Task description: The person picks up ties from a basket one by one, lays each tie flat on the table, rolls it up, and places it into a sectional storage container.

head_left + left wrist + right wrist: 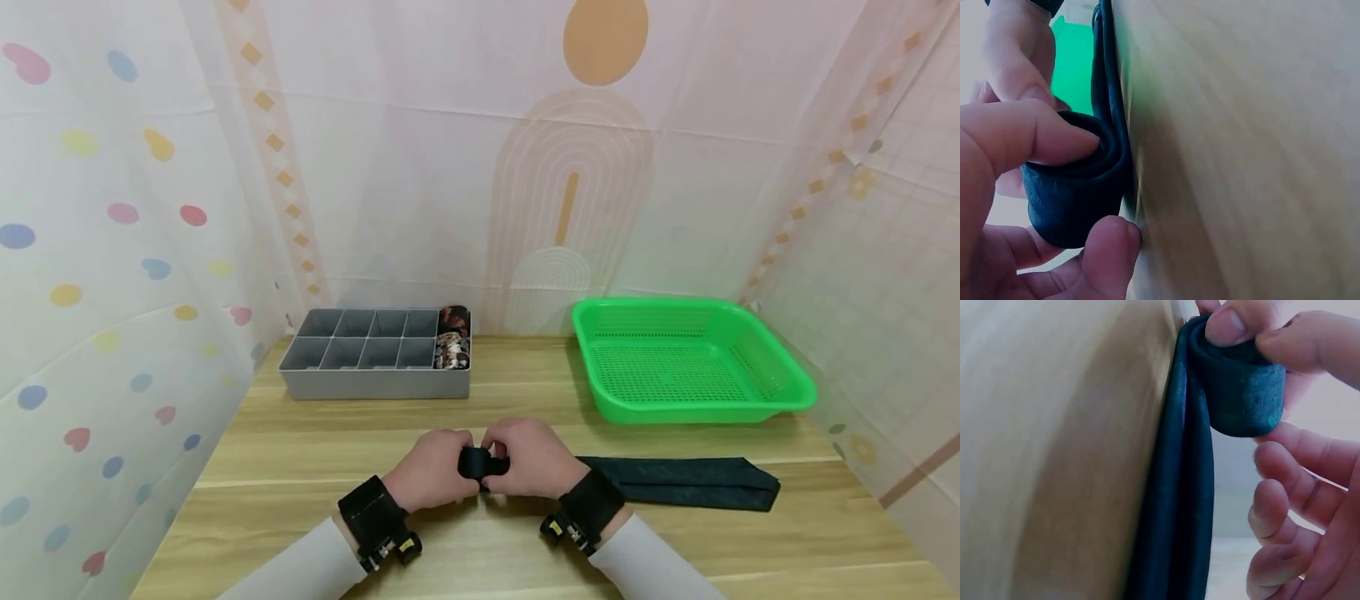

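Observation:
A dark teal necktie (690, 482) lies partly flat on the table, its pointed wide end to the right. The other part is wound into a thick roll (1075, 200), standing on its edge between both hands. My left hand (431, 471) grips this roll from the left; in the left wrist view its thumb presses on the coiled side and its fingers curl below. From the right, my right hand (536, 458) pinches the roll between thumb and fingers. In the right wrist view the unrolled strip trails away from the coil (1241, 394). The right forearm covers part of the tie.
A grey divided box (375, 383) stands at the back left, with two patterned rolled pieces (453, 350) in its rightmost compartments. At the back right is a green plastic basket (675, 412). The wooden table (300, 467) meets hanging patterned cloth (405, 183) behind.

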A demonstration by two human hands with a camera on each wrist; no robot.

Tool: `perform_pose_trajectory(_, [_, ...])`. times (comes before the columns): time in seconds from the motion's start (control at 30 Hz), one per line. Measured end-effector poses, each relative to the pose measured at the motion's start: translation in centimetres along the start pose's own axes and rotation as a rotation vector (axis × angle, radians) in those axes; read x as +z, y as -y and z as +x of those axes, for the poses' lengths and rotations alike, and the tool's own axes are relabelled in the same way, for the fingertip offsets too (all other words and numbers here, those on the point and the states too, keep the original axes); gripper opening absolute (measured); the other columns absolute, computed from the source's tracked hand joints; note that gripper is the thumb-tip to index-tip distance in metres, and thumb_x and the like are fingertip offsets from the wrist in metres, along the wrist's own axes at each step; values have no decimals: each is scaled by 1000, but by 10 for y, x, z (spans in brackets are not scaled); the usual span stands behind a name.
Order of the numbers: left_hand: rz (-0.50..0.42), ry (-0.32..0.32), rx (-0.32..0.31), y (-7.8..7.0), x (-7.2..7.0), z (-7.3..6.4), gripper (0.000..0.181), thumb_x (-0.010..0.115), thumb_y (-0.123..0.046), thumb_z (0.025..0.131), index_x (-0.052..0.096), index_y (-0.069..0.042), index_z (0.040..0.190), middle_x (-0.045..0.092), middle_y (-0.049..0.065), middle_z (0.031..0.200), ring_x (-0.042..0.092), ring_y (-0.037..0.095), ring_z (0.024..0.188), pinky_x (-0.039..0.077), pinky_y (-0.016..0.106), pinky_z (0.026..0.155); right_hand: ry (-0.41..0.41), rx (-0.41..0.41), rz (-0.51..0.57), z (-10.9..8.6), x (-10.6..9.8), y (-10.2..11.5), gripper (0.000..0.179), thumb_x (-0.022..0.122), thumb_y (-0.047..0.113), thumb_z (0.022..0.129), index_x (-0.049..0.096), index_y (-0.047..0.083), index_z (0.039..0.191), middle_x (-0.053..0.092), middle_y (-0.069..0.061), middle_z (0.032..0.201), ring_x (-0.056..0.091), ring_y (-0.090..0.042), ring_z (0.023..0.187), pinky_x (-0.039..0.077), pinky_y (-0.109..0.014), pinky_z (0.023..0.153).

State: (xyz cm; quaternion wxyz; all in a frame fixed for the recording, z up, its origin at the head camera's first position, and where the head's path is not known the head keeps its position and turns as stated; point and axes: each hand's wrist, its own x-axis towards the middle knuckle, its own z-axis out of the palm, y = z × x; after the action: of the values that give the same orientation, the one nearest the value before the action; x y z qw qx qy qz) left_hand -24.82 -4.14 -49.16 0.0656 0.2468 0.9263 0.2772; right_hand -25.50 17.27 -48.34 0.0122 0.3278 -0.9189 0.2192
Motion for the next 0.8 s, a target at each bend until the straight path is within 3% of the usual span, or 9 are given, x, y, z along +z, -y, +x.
perform_pose_trajectory(0.4, [-45,21,10,0,-1,-1,25,85,-16,79,65,-13,94,63,-2,81,56,15,71,45,30,65,36,37,-38,0,0,-3,21,88,29,76,72,22,87,57,13,73,48,-4,66,41,-21,62])
perform_pose_trajectory(0.67, [-71,25,-3,5,2,-1,18,86,-18,81,69,-17,88,64,-9,72,58,10,66,47,27,66,17,38,53,0,1,1,31,87,37,80,74,22,103,57,11,74,49,-4,67,42,-21,65])
perform_pose_trajectory(0.8, [-59,8,10,2,2,0,19,87,-18,79,68,-18,84,64,-10,71,58,10,66,47,27,67,-9,33,69,-1,0,3,29,86,36,80,73,23,102,57,10,74,49,-5,68,42,-21,65])
